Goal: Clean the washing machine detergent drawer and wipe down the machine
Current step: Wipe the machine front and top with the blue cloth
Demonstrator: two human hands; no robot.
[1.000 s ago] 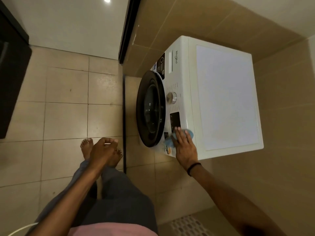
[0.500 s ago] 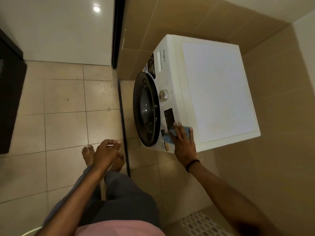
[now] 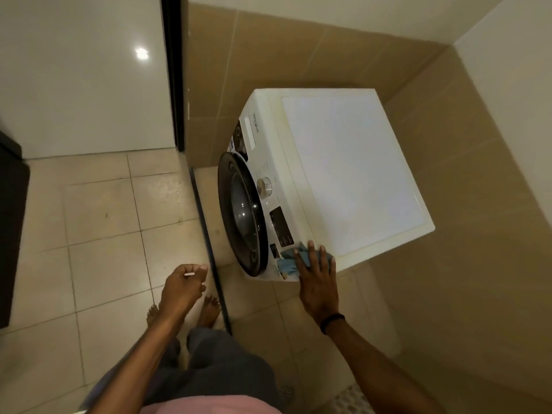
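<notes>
A white front-loading washing machine stands in a tiled corner, its dark round door closed. The detergent drawer front sits closed at the far end of the control panel. My right hand presses a blue cloth with straight fingers against the machine's near top corner, beside the black display. My left hand hangs over the floor with its fingers loosely curled and a small pale thing at the fingertips.
A dark door frame and a floor threshold strip run left of the machine. Beige wall tiles close in behind and to the right. A perforated white mat lies at the bottom. My bare feet stand on the floor tiles.
The view has shifted, so the machine sits lower and farther right in frame. My right hand keeps pressing the cloth at the same near corner. My left hand stays curled over the floor.
</notes>
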